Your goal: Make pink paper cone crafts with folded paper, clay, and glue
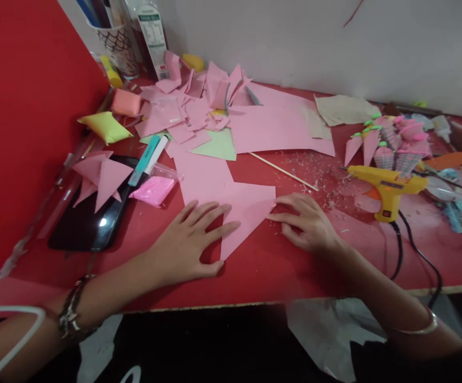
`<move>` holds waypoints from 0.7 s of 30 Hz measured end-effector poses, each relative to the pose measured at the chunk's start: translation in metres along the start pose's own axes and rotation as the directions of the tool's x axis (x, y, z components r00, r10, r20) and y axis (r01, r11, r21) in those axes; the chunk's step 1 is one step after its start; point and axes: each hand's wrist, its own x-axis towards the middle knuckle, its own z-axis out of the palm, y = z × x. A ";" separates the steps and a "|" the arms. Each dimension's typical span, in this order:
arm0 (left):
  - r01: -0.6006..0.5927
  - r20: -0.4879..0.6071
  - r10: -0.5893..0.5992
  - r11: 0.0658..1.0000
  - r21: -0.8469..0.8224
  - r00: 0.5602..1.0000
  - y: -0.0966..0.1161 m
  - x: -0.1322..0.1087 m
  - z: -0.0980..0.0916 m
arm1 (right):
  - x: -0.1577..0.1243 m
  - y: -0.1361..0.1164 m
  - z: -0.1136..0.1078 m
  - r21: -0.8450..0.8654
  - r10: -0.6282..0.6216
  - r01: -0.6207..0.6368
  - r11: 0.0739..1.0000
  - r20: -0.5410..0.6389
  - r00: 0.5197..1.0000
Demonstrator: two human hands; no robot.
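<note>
A small piece of pink paper [249, 210] with a slanted lower edge lies on the red tabletop, its upper left overlapping another pink sheet [204, 173]. My left hand [193, 239] is spread flat, palm down, with fingertips resting on the left part of the small piece. At its right edge, the curled fingers of my right hand [304, 221] hold the paper near the corner. Above the hands, a thin wooden stick [284, 171] lies slantwise.
A yellow glue gun [390, 186] with a black cord lies right, below several decorated pink cones [398, 141]. Pink scraps [186, 109] pile up at the back. Left are a black phone [89, 226] with folded pink pieces, a blue cutter [143, 160] and a pink clay packet [154, 191].
</note>
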 end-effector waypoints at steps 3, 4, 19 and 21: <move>0.006 0.010 -0.006 1.000 -0.003 1.000 0.001 0.000 -0.001 | -0.003 0.006 -0.002 -0.030 0.029 -0.030 0.999 -0.021 0.999; 0.012 0.010 -0.012 1.000 -0.004 1.000 0.001 0.000 -0.002 | -0.004 0.008 -0.002 -0.040 0.038 -0.039 0.998 -0.023 0.999; 0.104 -0.117 -0.111 0.993 -0.062 0.987 0.002 -0.001 -0.015 | 0.044 -0.011 0.000 0.143 0.229 -0.276 0.950 0.278 0.933; 0.117 -0.186 -0.127 0.991 -0.064 0.974 0.000 -0.002 -0.018 | 0.048 -0.009 -0.002 0.165 0.261 -0.320 0.933 0.303 0.917</move>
